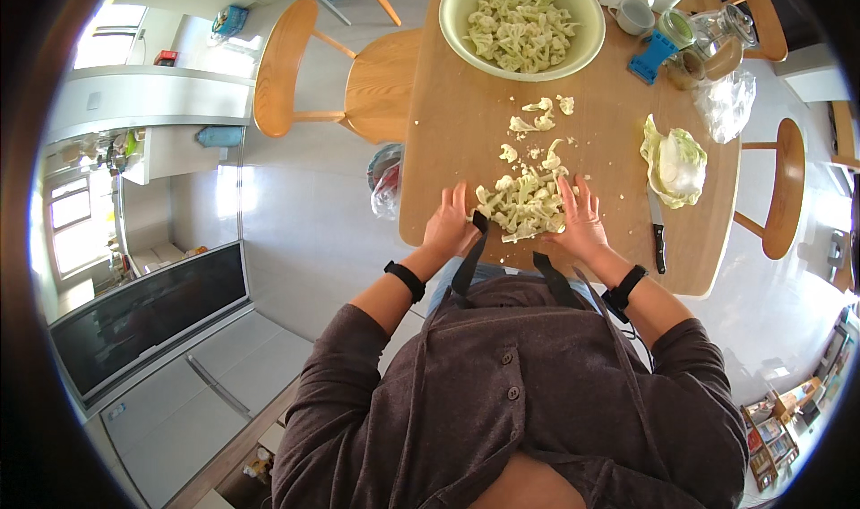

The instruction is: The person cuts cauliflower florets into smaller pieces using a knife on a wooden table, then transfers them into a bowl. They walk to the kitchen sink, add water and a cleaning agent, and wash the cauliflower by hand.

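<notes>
A loose pile of cut cauliflower florets (521, 206) lies on the wooden table near its front edge. At the pile's left side is my left hand (451, 226), fingers extended and a little apart. My right hand (580, 222) rests against the pile's right side with its fingers spread. Both hands flank the florets without gripping any that I can see; my left fingertips are partly hidden. Farther back, a few stray cauliflower pieces (536, 119) and crumbs are scattered. A large pale green bowl (457, 48) full of florets stands at the table's far side.
Right of my right hand lies a knife (658, 240) with a black handle, below a leafy cauliflower remnant (678, 167). Jars, a grey mug (633, 17), a blue object (652, 57) and a clear plastic bag (727, 106) crowd the back right. A wooden chair (381, 84) stands left.
</notes>
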The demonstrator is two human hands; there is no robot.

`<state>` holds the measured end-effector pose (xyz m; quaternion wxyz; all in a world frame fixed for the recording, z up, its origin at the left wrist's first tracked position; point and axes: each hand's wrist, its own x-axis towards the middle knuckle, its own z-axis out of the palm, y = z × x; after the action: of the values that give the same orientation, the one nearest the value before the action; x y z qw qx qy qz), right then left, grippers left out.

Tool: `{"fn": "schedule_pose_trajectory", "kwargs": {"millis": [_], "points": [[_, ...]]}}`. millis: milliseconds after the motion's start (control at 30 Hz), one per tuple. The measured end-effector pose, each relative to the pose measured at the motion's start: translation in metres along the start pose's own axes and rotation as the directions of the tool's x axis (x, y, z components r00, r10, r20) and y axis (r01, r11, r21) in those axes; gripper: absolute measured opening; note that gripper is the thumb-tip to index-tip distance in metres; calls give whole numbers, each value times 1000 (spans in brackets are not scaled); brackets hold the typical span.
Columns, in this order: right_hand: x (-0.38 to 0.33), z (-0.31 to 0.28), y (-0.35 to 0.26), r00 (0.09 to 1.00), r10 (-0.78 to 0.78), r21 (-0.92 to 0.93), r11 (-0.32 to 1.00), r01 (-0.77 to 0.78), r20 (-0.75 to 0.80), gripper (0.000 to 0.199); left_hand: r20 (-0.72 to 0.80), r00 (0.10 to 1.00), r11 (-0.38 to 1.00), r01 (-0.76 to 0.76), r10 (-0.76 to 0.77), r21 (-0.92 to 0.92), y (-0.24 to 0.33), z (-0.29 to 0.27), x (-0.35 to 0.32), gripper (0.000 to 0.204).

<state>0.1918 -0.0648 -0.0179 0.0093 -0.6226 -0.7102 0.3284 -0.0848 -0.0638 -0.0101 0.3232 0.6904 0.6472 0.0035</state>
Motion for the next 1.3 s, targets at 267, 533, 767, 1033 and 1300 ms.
{"fn": "schedule_pose_trajectory", "kwargs": {"millis": [267,533,767,1033,1300], "points": [[-4,-2,0,999,39,32,999,-40,11,125,109,971,977,-212,214,-32,3,-11,36,109],[23,11,-18,998,-34,-25,999,36,46,132,336,907,960,-278,252,28,40,5,62,127],[55,9,-15,998,-51,405,913,55,-20,107,251,901,901,-256,354,-350,31,9,99,117],[61,-46,-31,988,-144,586,795,153,-63,93,322,879,867,-174,351,-467,50,-45,109,104],[114,-133,-54,948,-190,673,669,316,-255,89,96,893,789,-333,440,-515,93,-145,153,102]]}}
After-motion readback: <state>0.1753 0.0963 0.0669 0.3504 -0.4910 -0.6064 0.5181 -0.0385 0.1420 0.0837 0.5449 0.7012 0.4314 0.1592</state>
